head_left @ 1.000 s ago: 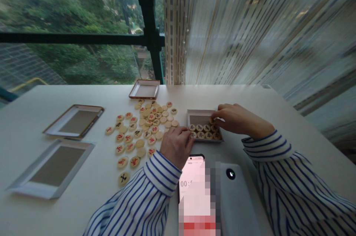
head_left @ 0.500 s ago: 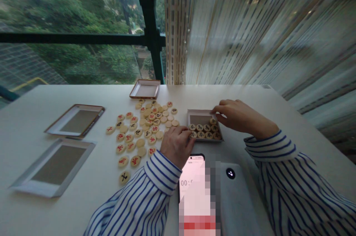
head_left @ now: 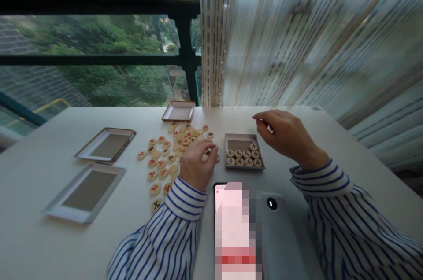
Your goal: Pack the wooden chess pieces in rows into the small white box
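Observation:
Round wooden Chinese chess pieces (head_left: 171, 159), with red or black characters or blank faces up, lie scattered mid-table. Over their right side is my left hand (head_left: 197, 163), thumb and forefinger curved with a gap between; I see nothing held in it. A shallow box (head_left: 243, 136) to its right holds pieces with black characters (head_left: 244, 162): two rows at the near side and one piece above them at the right. Above and beyond the box's right edge hovers my right hand (head_left: 280, 134), empty, its thumb apart from the fingers.
Two shallow trays, one brown-rimmed (head_left: 103, 159) and one pale (head_left: 90, 218), lie at the left. A smaller brown-rimmed tray (head_left: 178, 120) sits at the back. Near me are a phone (head_left: 231, 222) with a pink screen and a white device (head_left: 280, 231) beside it.
My left hand has left the box's near-left corner and moved left over the scattered pieces. My right hand has lifted off the box's right edge. The view has tilted up slightly.

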A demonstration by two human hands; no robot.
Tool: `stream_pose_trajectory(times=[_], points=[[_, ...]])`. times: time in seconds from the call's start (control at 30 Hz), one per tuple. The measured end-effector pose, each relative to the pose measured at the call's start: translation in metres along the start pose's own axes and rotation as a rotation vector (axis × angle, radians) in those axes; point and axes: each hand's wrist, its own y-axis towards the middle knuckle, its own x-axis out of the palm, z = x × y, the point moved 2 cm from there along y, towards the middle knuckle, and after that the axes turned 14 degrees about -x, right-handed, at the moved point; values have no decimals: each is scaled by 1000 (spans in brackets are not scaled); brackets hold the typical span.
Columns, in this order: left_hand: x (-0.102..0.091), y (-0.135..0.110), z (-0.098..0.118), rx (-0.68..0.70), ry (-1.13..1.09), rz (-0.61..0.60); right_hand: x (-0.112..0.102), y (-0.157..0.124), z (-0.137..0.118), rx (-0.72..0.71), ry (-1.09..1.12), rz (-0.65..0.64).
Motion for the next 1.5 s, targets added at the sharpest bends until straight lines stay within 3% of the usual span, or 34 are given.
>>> stream_pose_trajectory(times=[0.27, 0.37, 0.5, 0.7, 1.03, 1.17, 1.4, 1.5], points=[[-52, 15, 8, -297, -113, 49, -15, 4, -15, 6, 139, 74], [-70, 28, 8, -313, -105, 93, -21, 4, -17, 111, 185, 121], [-85, 48, -11, -298, -92, 178, -25, 4, -18, 216, 298, 199], [-92, 48, -48, -302, -38, 230, -15, 3, -20, 218, 369, 149], [-105, 39, -65, -187, 265, 153, 9, 6, -28, 89, 311, -115], [-109, 40, -74, -151, 330, 104, 11, 5, -29, 83, 310, -150], [-122, 43, -83, -158, 336, 120, 13, 8, -36, 54, 311, -191], [-118, 41, -87, -137, 339, 11, 17, 17, -44, -3, 312, -211]])
